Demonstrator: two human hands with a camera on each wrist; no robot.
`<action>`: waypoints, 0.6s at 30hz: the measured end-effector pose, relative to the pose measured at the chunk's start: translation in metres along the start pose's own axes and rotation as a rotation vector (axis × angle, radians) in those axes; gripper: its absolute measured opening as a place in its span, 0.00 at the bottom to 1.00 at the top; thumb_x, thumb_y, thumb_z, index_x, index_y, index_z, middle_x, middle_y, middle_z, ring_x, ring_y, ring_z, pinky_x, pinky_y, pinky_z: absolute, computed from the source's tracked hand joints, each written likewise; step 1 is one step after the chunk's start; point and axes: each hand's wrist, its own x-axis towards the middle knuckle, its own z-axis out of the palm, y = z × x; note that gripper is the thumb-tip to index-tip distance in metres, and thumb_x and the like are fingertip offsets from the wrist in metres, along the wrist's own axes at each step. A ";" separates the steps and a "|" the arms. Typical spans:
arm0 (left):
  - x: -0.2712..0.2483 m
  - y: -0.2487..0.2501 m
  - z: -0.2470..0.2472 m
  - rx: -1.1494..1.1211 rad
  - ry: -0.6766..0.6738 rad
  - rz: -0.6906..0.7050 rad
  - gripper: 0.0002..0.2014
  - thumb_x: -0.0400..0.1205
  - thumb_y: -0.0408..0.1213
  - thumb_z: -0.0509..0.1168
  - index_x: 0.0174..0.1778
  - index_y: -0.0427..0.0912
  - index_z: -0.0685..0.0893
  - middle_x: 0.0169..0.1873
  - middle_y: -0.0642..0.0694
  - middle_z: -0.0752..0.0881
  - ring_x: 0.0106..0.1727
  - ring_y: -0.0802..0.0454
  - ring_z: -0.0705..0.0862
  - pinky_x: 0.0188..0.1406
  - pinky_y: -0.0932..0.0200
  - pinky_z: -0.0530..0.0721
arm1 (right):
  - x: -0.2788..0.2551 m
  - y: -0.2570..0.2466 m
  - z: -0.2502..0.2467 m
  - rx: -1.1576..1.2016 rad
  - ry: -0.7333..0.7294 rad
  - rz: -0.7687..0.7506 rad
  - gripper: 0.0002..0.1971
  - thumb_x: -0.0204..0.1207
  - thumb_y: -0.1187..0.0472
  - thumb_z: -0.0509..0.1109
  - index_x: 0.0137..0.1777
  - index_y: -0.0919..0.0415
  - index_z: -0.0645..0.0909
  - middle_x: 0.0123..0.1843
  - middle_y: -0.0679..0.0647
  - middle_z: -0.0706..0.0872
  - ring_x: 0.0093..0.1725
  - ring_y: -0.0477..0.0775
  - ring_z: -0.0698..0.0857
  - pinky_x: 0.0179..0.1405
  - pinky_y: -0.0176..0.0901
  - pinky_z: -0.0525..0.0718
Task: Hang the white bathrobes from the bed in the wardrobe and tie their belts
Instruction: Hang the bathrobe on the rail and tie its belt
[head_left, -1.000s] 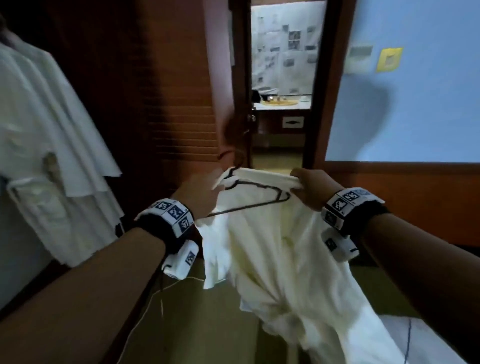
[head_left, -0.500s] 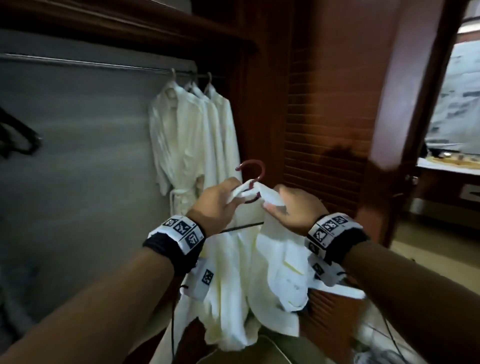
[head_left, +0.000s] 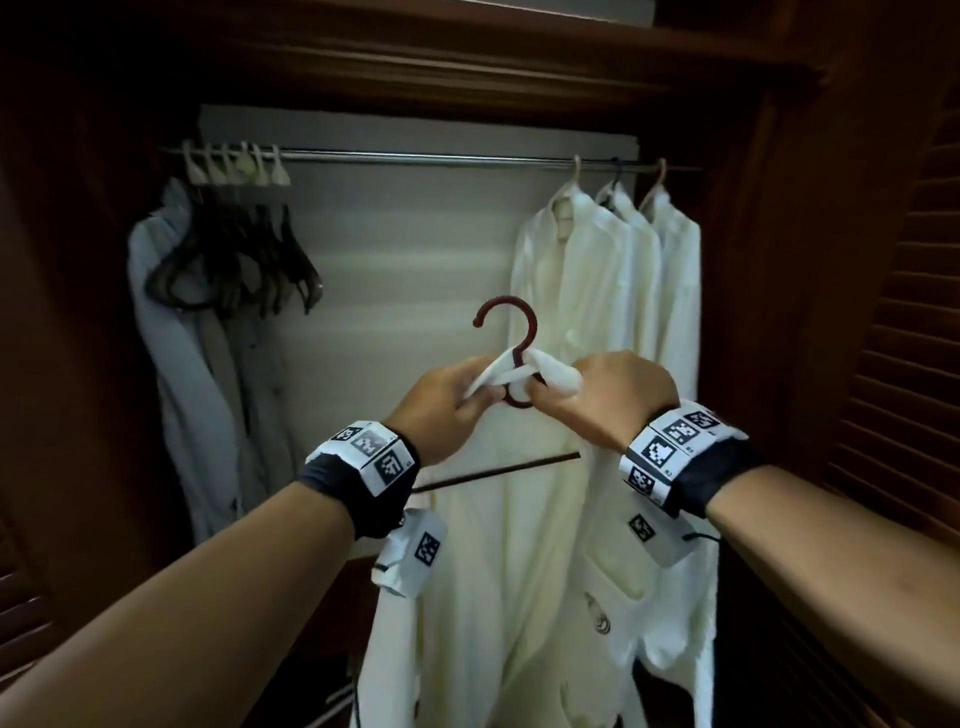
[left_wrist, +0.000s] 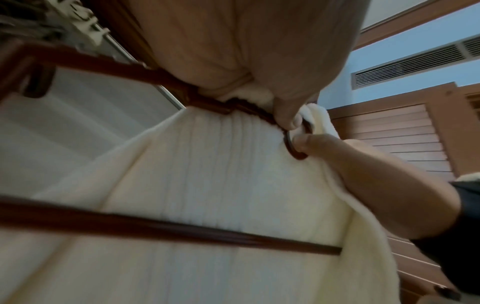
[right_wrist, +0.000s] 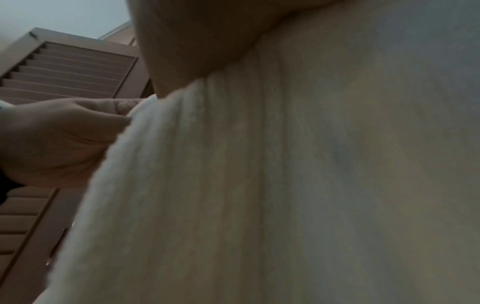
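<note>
White ribbed bathrobe (head_left: 519, 571) drapes from a maroon hanger (head_left: 511, 338); left hand (head_left: 441, 405) and right hand (head_left: 613, 400) pinch its collar.

Bare forearms, black wristbands (head_left: 358, 499) with white coded marker tags, white wrist cameras (head_left: 410, 556)

wardrobe rail (head_left: 415, 157) carries three white bathrobes (head_left: 605, 270) and empty hangers (head_left: 236, 169).

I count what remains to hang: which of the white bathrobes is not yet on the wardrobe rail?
The bathrobe on the dark red hanger, gripped by the left hand and right hand; the three others hang from the rail.
</note>
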 end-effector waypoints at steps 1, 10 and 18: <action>0.003 -0.015 -0.003 0.016 -0.002 -0.024 0.04 0.85 0.39 0.64 0.51 0.46 0.83 0.35 0.53 0.85 0.35 0.61 0.81 0.37 0.63 0.78 | 0.010 -0.001 0.009 -0.033 0.013 -0.038 0.37 0.63 0.18 0.50 0.28 0.53 0.79 0.26 0.49 0.81 0.28 0.53 0.81 0.29 0.41 0.78; 0.038 -0.181 0.018 0.564 -0.218 -0.428 0.13 0.77 0.36 0.66 0.55 0.56 0.81 0.52 0.46 0.76 0.49 0.43 0.82 0.48 0.53 0.81 | 0.102 -0.011 0.103 -0.359 -0.009 -0.294 0.37 0.63 0.22 0.44 0.32 0.53 0.81 0.28 0.46 0.78 0.29 0.52 0.80 0.30 0.38 0.76; 0.179 -0.213 0.015 0.366 0.016 -0.212 0.08 0.77 0.39 0.67 0.41 0.44 0.72 0.32 0.50 0.77 0.34 0.45 0.76 0.31 0.57 0.67 | 0.231 -0.001 0.155 -0.071 -0.122 0.056 0.38 0.63 0.18 0.47 0.45 0.49 0.82 0.33 0.49 0.80 0.35 0.53 0.82 0.34 0.45 0.77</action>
